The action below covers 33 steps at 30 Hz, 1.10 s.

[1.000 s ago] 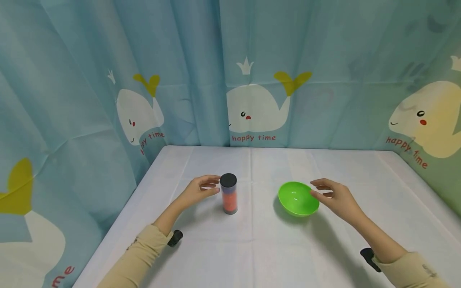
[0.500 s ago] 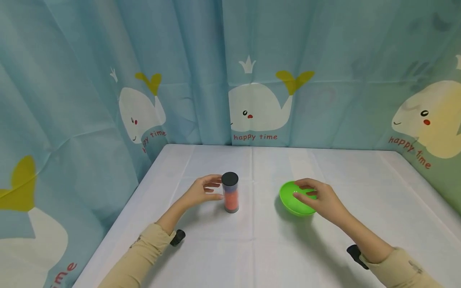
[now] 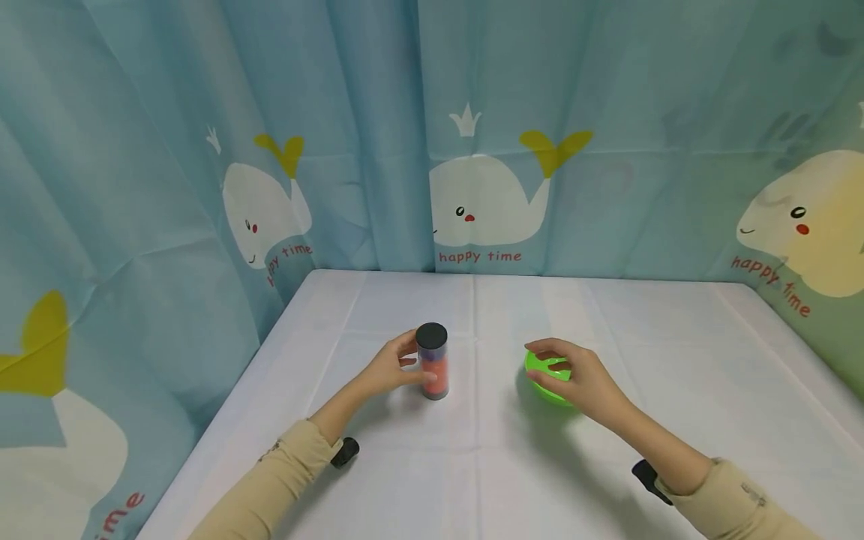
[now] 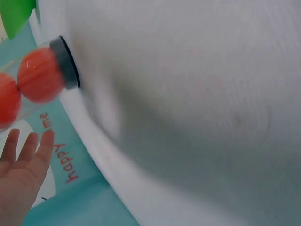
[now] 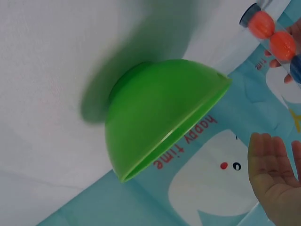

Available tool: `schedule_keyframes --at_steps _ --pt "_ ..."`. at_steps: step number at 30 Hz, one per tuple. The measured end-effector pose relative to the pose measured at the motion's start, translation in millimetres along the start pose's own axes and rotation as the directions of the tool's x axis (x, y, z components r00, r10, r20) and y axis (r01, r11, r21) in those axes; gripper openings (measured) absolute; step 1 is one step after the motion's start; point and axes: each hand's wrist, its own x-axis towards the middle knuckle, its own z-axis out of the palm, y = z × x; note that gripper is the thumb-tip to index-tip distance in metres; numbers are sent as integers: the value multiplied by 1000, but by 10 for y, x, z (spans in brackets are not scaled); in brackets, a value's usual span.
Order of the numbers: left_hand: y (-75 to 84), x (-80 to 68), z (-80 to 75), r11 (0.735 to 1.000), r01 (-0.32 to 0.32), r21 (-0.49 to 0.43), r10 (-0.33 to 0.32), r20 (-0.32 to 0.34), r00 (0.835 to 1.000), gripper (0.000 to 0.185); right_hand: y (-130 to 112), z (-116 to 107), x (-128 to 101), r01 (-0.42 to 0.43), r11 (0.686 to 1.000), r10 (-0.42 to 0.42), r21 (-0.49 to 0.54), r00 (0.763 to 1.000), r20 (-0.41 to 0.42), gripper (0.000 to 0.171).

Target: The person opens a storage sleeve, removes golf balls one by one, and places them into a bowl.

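Clear plastic tube [image 3: 432, 362], black cap, orange balls inside, stands upright on the white table [image 3: 472, 465] at about 11 o'clock from me. My left hand [image 3: 390, 369] is at its 9 o'clock side, fingers curling toward the wall; the left wrist view shows fingers straight with a gap to the tube, so I read it as not yet clamped. Green bowl [image 3: 548, 373] sits at 1 o'clock, well apart from the tube. My right hand [image 3: 574, 375] arches over its rim, fingers loose; I can't tell if they touch. Judgement: approach step, both hands arriving at once. Next move calls for closing the left fingers round the tube and steadying the bowl.
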Motion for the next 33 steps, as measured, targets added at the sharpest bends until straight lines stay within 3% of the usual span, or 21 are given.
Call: schedule_keyframes --at_steps 9,14,22,33 --pt "-42 26 58 999 -37 -30 37 -12 999 66 -31 31 7 19 1000 -19 3 1000 -10 30" --pt "-60 35 73 998 -38 -48 36 -35 999 59 -57 28 3 26 1000 -26 4 1000 -10 30" --pt "-56 45 91 993 -36 -110 34 -20 999 57 -106 4 -15 69 998 -69 -7 996 -53 33" --pt "28 42 136 996 -54 -67 51 -43 998 56 -132 -32 45 42 999 -42 3 999 -9 32"
